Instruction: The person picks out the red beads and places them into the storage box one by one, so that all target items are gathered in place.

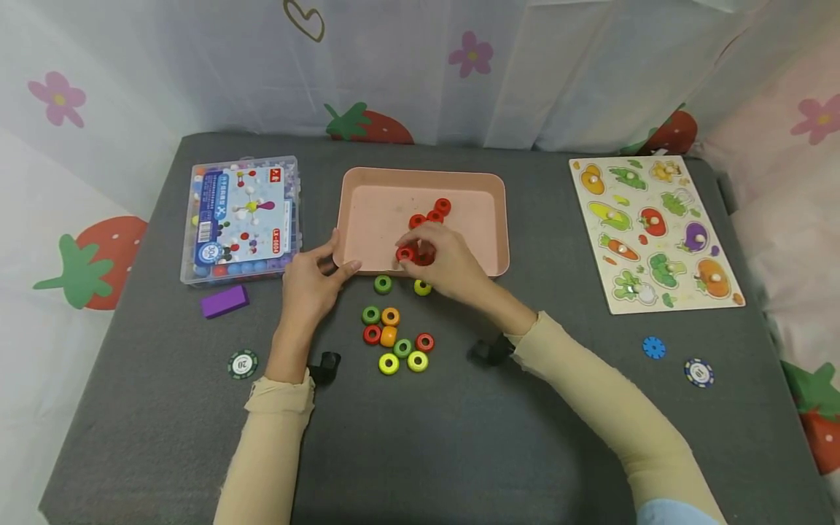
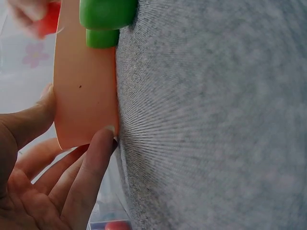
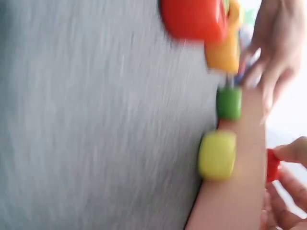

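Observation:
A shallow pink tray [image 1: 367,175] lies on the table, with several red ring-shaped beads [image 1: 442,207] in it. My left hand [image 1: 313,281] holds the tray's near left corner; in the left wrist view its thumb is at the rim and its fingers lie along the outer wall. Over the tray's near side my right hand [image 1: 446,262] pinches a red bead [image 1: 405,253] between thumb and fingers. Another red bead shows partly under that hand. Just outside the tray's near wall are a green bead [image 1: 383,284] and a yellow-green bead [image 1: 423,287].
Several loose beads [image 1: 389,364] in red, orange, green and yellow lie before the tray. A clear plastic case [image 1: 243,219], purple block [image 1: 224,301] and green chip [image 1: 243,364] are at left. A vegetable puzzle board [image 1: 633,233], blue disc [image 1: 653,347] and blue-white chip [image 1: 698,372] are at right.

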Available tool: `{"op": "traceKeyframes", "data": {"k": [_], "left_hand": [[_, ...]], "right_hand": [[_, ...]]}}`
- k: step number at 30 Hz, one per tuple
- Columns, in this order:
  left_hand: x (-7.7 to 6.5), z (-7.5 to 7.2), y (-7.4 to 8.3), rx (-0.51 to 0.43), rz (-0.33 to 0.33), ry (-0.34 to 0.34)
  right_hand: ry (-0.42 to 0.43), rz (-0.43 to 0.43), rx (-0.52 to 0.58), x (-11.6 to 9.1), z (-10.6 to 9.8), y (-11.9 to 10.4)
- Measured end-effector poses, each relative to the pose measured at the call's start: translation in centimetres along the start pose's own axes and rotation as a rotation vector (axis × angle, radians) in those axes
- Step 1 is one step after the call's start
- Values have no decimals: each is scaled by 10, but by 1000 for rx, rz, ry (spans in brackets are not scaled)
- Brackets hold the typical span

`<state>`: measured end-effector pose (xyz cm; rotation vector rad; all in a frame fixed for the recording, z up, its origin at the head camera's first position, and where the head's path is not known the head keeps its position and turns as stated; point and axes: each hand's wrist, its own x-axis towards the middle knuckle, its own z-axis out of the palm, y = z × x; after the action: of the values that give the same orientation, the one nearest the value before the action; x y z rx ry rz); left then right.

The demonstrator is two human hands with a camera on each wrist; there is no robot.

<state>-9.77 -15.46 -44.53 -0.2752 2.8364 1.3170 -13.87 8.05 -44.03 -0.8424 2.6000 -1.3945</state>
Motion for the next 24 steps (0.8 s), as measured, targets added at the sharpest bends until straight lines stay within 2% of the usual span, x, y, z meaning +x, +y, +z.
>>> {"op": "traceKeyframes", "data": {"k": [3,6,14,21,24], "left_hand": [[0,0,0,2,-11,-4],[0,1,1,2,-15,-5],[0,0,1,4,-20,-2],[0,0,1,-3,-28,-5],[-1,0,1,-5,-32,-8]], "right_hand": [[9,112,-11,4,-7,12],[8,170,-9,5,-12,18],[42,198,-80,7,-16,25],[34,247,-146,6,-16,26],[52,224,-144,5,-15,25]]}}
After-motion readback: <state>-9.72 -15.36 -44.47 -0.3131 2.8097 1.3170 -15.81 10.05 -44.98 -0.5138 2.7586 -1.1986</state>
